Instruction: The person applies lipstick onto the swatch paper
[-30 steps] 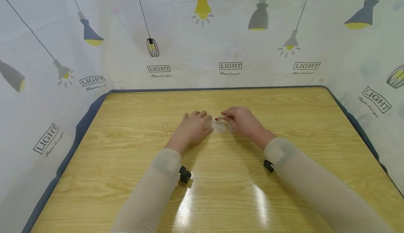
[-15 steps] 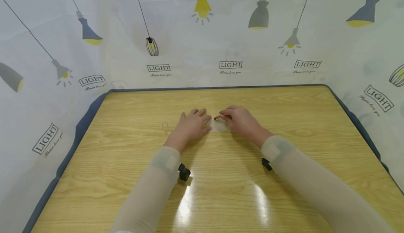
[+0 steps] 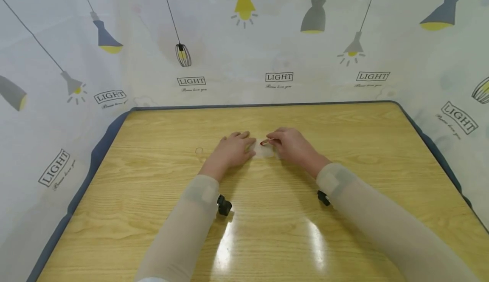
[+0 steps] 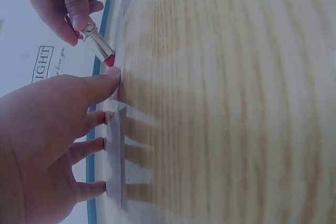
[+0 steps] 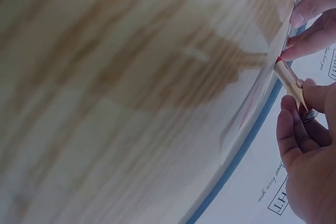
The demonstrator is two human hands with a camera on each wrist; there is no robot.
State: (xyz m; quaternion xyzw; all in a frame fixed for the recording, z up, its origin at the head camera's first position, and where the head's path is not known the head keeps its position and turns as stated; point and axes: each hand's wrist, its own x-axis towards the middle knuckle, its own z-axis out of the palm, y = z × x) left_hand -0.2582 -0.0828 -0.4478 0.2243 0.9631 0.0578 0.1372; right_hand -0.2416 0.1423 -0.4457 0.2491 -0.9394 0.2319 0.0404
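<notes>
My right hand [image 3: 293,147] pinches a lipstick [image 3: 265,142] between thumb and fingers. The lipstick has a shiny gold tube, and its red tip [image 4: 109,60] points down and left at a white sheet of paper [image 3: 264,151]. In the right wrist view, the tip is at or very near the paper; contact cannot be told. A faint pink streak shows on the paper [image 5: 242,116] there. With fingers spread, my left hand [image 3: 233,151] rests its fingertips on the left part of the sheet, partly hiding it. Its thumb [image 4: 107,83] lies close to the lipstick tip.
A small, faint ring-shaped outline [image 3: 199,150] lies on the wooden table [image 3: 267,214] left of my left hand. White cloth walls [image 3: 229,61] printed with lamps stand around the table's back and sides. Black wrist cameras [image 3: 224,205] hang under both sleeves.
The fingers of my left hand have spread slightly on the paper. The lipstick has shifted only a little in my right hand's grip. The head view has tilted slightly.
</notes>
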